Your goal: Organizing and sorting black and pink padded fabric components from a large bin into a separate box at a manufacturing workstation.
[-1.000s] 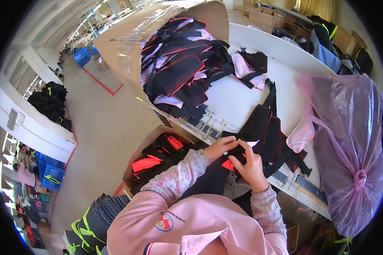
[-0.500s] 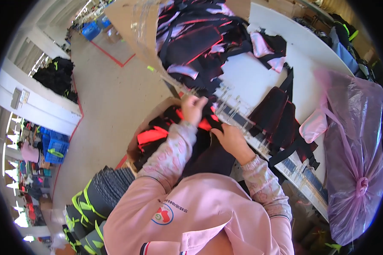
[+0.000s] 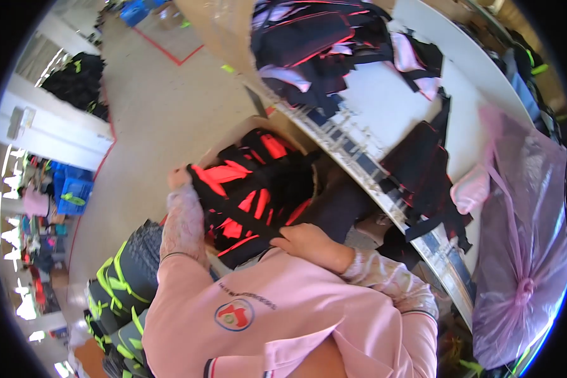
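Item: black strap (image 3: 242, 217), one length, drawn in a slanting line between the two hands, over the contents of a carton; upper end at the left grip, lower end at the right grip.

Left grip (image 3: 179, 178): bare hand, narrow, fingers folded on the strap's upper end beside the carton's left side; fingertips partly hidden and soft in detail.

Right grip (image 3: 315, 246): bare hand, narrow, thumb and fingers pinched on the strap's lower end, just in front of the pink shirt (image 3: 283, 283); back of the hand uppermost.

Carton (image 3: 238, 133): brown cardboard, standing beside the bench, filled with black and bright red pieces (image 3: 274, 145) lying below the strap.

Bench (image 3: 368, 94): white top, worn front edge, to the right of the carton. Carries black panels with red edging (image 3: 419, 154), near the front edge, and a heap of similar black pieces (image 3: 305, 41) with pale pink parts, farther back.

Purple plastic bag (image 3: 523, 252): translucent, knotted, far right.

Dark bundles (image 3: 123, 271): tied with yellow-green bands, to the person's left.
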Available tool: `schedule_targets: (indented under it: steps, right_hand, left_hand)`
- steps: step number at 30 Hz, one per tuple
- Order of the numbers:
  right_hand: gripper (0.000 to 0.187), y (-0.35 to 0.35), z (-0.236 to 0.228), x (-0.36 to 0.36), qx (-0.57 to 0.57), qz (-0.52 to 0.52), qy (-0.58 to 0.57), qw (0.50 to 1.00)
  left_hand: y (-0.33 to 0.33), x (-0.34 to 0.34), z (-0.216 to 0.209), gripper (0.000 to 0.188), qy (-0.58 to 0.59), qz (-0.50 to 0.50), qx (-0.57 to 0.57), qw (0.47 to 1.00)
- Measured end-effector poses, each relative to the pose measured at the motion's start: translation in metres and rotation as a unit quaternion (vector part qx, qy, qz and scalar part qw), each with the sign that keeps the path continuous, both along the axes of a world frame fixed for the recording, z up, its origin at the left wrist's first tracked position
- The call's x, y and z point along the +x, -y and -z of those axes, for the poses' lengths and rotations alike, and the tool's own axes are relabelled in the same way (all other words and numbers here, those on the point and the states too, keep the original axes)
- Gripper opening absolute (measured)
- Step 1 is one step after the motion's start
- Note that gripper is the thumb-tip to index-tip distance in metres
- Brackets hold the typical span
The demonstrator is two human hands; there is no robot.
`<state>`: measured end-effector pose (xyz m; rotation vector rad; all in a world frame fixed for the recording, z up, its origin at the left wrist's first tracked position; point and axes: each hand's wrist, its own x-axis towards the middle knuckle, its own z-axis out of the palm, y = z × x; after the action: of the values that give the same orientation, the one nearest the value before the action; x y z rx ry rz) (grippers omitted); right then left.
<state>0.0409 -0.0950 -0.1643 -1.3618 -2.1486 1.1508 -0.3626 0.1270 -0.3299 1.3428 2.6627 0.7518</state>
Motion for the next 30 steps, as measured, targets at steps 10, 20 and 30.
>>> schedule_targets:
  steps: [10,20,30]
  right_hand:
    - [0.07,-0.021,0.042,0.219,0.153,0.322,0.35,0.866]
    - [0.006,-0.01,0.058,0.243,0.103,0.516,0.024,0.85]
    - [0.017,0.018,0.034,0.201,0.29,0.607,0.141,0.726]
  left_hand:
    - [0.014,0.014,0.043,0.034,0.038,0.333,0.006,0.942]
    - [0.064,0.476,-0.092,0.025,0.285,0.745,0.081,0.598]
    - [0.119,0.539,-0.051,0.03,0.264,0.799,0.019,0.539]
